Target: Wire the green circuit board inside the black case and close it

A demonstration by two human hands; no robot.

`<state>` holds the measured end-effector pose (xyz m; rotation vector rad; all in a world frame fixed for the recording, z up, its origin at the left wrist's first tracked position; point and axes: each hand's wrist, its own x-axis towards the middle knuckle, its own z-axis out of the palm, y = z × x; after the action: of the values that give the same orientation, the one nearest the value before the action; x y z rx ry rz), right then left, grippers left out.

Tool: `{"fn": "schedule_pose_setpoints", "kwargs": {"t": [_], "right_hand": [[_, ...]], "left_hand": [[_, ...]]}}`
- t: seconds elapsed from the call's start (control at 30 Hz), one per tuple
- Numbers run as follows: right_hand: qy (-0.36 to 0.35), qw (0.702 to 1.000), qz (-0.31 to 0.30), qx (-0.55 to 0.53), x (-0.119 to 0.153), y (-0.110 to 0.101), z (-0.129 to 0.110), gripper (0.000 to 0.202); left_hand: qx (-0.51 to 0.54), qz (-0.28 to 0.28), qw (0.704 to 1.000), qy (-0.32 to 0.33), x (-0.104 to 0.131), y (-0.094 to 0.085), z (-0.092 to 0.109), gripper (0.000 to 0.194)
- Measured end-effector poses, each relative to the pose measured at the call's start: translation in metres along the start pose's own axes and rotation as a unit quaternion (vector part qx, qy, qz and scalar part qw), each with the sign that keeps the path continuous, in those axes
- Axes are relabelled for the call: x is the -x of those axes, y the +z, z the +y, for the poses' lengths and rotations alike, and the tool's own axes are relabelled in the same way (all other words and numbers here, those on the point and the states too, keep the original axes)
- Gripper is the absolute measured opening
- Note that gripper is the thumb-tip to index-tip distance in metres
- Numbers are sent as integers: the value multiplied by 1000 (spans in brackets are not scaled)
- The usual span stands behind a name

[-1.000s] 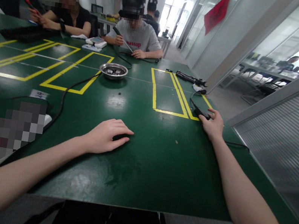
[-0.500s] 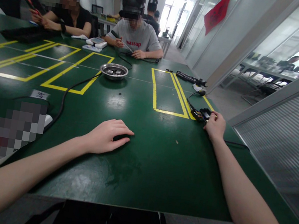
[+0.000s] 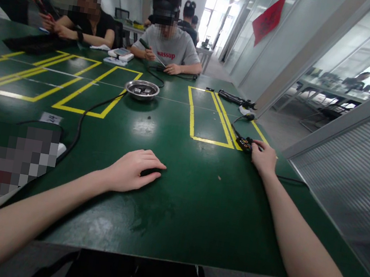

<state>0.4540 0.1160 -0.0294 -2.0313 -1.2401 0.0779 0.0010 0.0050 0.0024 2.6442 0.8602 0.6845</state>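
My left hand [image 3: 137,170] lies on the green table [image 3: 181,204] with its fingers stretched out and the thumb apart, holding nothing. At the right edge of the table, my right hand [image 3: 264,159] has its fingers closed over the right end of a small black device [image 3: 244,142]. Coloured spots show on the device's upper face. Its exact kind is too small to make out, and the hand covers part of it. A black cord with a rounded end [image 3: 249,117] lies just behind it.
A metal bowl [image 3: 142,90] holds several small shiny metal pieces. Yellow tape [image 3: 211,141] marks rectangles on the tabletop. A folded black tripod-like stand [image 3: 236,99] lies at the far right. A blurred-out object [image 3: 10,166] and a black cable [image 3: 79,125] are at left. Two people sit across.
My right hand has shifted slightly left and its fingers now cover more of the black device; the pale patch on it no longer shows. My left hand stays in place.
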Motion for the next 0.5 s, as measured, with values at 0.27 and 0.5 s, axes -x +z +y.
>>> {"fn": "schedule_pose_setpoints", "kwargs": {"t": [0.27, 0.5], "right_hand": [[-60, 998, -19, -18, 3, 0, 1, 33], [-114, 993, 26, 18, 8, 0, -3, 35]], "left_hand": [[4, 2, 1000, 0, 0, -1, 1, 24], [15, -2, 1000, 1, 1, 2, 0, 22]]}}
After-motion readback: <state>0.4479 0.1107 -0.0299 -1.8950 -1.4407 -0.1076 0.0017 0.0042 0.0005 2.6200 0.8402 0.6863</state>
